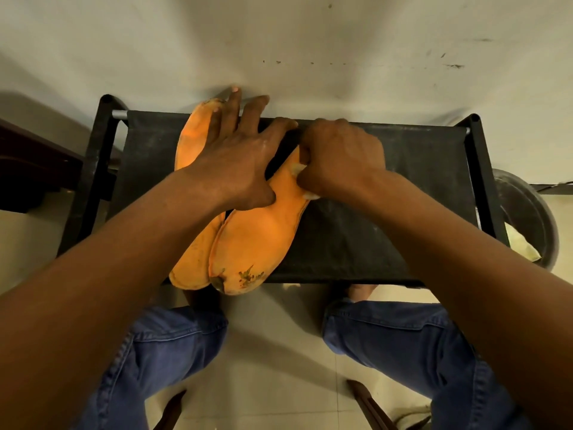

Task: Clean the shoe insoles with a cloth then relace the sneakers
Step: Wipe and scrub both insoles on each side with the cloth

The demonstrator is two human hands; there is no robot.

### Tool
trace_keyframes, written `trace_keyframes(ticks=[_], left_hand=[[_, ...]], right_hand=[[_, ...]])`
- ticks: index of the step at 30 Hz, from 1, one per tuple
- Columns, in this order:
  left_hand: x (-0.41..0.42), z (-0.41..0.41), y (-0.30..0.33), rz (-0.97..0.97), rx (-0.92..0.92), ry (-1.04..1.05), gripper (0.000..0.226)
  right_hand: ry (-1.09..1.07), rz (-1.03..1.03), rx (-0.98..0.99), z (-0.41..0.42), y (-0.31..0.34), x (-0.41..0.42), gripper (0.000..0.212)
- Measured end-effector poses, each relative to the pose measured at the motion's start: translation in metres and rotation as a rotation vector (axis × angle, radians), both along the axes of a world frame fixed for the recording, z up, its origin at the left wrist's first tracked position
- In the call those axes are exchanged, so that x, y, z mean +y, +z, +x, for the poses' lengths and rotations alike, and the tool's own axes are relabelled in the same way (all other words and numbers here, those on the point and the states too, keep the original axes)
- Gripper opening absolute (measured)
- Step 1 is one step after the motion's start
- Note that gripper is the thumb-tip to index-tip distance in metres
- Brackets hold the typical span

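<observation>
At the right edge we see a dark round bucket [527, 218] on the floor beside the tabletop [387, 212], with something pale yellowish [521, 246] lying inside it (we cannot tell what it is). The tabletop is a black fabric sheet stretched on a black frame, set against a pale wall.

Two orange insoles lie on its left half, side by side and touching along their inner edges, their near ends hanging a little over the front edge. The left insole [192, 262] runs under our left hand [229, 162], which lies flat with fingers straight and spread, pressing down on it, thumb resting on the right insole [254, 240]. That right insole has dark stains near its closest end.

Our right hand [344, 159] is curled over the far part of the right insole, its fingers bunched around a small white cloth [310, 195], of which only scraps show under the palm. The cloth is pressed onto the insole.

Below the tabletop we see knees in blue jeans.
</observation>
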State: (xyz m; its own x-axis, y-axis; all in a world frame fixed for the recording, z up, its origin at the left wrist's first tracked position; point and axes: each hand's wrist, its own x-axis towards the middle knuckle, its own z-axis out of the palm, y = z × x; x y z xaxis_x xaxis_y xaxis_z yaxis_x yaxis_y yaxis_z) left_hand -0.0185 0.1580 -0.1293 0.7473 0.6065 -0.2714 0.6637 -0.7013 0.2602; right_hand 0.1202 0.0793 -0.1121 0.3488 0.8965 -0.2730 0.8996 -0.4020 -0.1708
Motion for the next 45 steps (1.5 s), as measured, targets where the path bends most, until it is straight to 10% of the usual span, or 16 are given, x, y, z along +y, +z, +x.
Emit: trace_keyframes(ticks=[31, 45], left_hand=[[0.0, 0.0, 0.001, -0.019, 0.009, -0.002, 0.112], [-0.004, 0.002, 0.004, -0.016, 0.01, -0.034, 0.096]], right_hand=[[-0.004, -0.16, 0.196, 0.003, -0.002, 0.005, 0.028], [-0.244, 0.164, -0.055, 0.038, -0.011, 0.006, 0.025]])
